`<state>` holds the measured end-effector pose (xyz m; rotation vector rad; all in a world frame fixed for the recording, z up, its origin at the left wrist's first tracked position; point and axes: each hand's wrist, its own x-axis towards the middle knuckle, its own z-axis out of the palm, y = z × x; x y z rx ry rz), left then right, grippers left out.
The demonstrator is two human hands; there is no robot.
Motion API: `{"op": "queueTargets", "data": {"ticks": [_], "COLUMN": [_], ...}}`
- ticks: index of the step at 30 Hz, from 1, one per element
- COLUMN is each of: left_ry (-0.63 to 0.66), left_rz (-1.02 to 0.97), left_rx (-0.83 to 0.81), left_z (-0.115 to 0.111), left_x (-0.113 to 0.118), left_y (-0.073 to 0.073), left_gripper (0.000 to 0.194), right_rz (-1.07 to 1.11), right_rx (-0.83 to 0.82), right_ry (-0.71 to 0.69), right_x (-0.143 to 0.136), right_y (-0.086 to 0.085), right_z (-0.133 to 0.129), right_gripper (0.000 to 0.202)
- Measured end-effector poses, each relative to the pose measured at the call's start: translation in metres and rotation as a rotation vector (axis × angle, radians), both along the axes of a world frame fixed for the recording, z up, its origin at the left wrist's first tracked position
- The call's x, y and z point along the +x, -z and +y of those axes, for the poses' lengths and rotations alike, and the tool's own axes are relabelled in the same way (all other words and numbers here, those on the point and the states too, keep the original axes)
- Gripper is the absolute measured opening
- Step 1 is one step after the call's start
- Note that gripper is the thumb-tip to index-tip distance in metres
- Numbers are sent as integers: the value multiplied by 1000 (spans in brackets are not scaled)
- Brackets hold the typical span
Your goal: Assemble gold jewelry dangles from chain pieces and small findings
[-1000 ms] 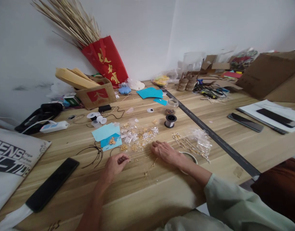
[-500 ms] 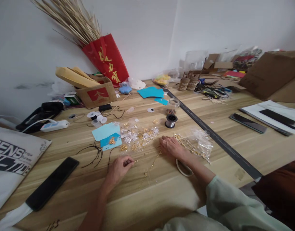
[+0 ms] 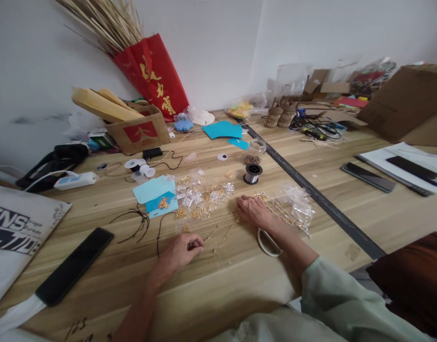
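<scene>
A thin gold beaded chain (image 3: 216,229) runs between my two hands just above or on the wooden table; I cannot tell which. My left hand (image 3: 185,249) pinches one end of it between thumb and fingertips. Further right and back, my right hand (image 3: 254,212) has its fingers closed around the chain, palm down. From there a second strand (image 3: 225,236) slants back toward the table's front, with a small bead cluster along it. Beyond the hands lie small bags of gold and silver beads (image 3: 218,197). A pale ring-shaped band (image 3: 269,243) rests under my right forearm.
Right of my right hand are several finished-looking chains (image 3: 284,213) and clear plastic bags (image 3: 299,204). A wire spool (image 3: 252,174) and a jar of beads (image 3: 256,151) stand behind. Blue cards (image 3: 156,190), black cords (image 3: 143,223) and a black phone (image 3: 75,266) lie leftward.
My left hand has shifted slightly right, and the chain between the hands shows more fully. My right hand stays nearly in place. The camera view has tilted a little.
</scene>
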<state>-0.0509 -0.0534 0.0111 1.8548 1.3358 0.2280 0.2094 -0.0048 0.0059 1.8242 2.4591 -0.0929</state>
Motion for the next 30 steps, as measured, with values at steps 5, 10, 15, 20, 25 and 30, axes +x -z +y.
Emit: {"op": "queueTargets", "data": {"ticks": [5, 10, 15, 20, 25, 30], "left_ry": [134, 227, 298, 336, 336, 331], "left_rz": [39, 81, 129, 160, 212, 203], "left_rx": [35, 47, 85, 127, 111, 134], "left_z": [-6, -12, -16, -19, -20, -20], "left_x": [6, 7, 8, 13, 15, 10], "left_y": [-6, -8, -12, -18, -21, -17], "left_gripper": [12, 14, 15, 11, 9, 11], "right_rz": [7, 2, 1, 5, 14, 30], "right_rx": [-5, -4, -3, 1, -4, -15], "right_ry": [4, 13, 5, 10, 5, -1], "right_x": [0, -1, -1, -1, -1, 1], "right_y": [1, 2, -1, -2, -3, -2], "right_z": [0, -1, -3, -4, -4, -2], "right_gripper": [21, 22, 23, 21, 23, 22]}}
